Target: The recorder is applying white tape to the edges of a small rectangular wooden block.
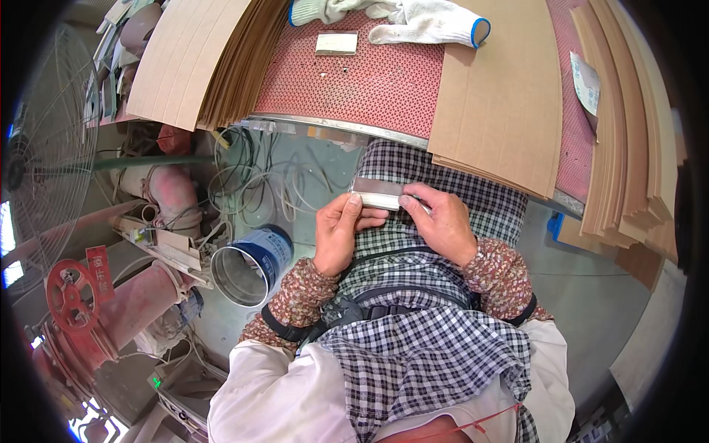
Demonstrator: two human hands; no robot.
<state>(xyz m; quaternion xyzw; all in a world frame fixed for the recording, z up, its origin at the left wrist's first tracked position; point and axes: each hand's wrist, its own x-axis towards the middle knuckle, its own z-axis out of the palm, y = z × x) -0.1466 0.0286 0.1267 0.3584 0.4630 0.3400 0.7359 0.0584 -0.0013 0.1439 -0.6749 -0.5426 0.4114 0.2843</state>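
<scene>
Above my lap, both hands hold one small flat packet, with a clear film part along its far side and a white strip along its near side. My left hand pinches its left end, thumb on top and fingers beneath. At the right end, the thumb and fingers of my right hand close on its edge. A similar pale packet lies flat on the red patterned table top. White knitted gloves with blue cuffs rest at the table's far side.
Stacks of brown cardboard sheets overhang the table edge at left, with another cardboard stack at right. On the floor to my left stands an open blue bucket near loose cables. A fan and red valve wheel are further left.
</scene>
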